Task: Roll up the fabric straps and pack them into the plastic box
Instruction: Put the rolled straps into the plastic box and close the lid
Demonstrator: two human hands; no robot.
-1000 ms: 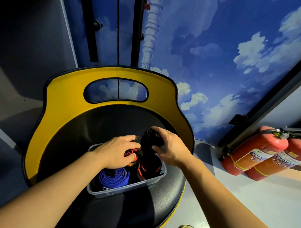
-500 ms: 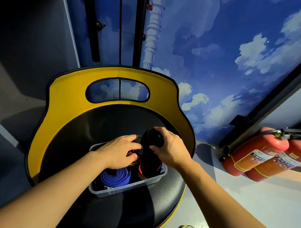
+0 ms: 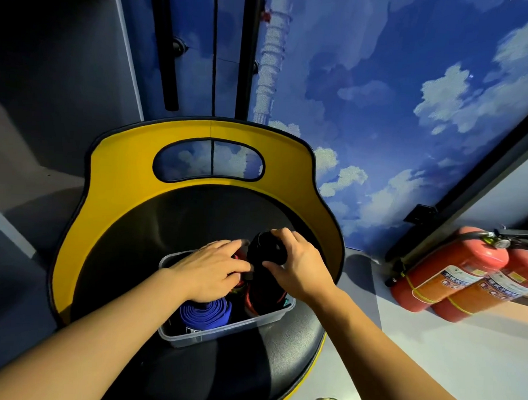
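Since a second ago, your left hand (image 3: 211, 271) has flattened, its fingers now stretched out straight over the red-trimmed straps (image 3: 255, 298) in the plastic box (image 3: 222, 333), where before they were curled down among them. Your right hand (image 3: 296, 268) keeps its grip on the black rolled strap (image 3: 265, 249), thumb below and fingers curled over the top, holding it just above the box's far right corner. A blue rolled strap (image 3: 205, 314) lies inside the box against its near wall, partly under your left wrist. The box sits on the black seat of a yellow-backed chair (image 3: 129, 171). Right of the box, well apart, two red fire extinguishers (image 3: 451, 272) lean on the floor.
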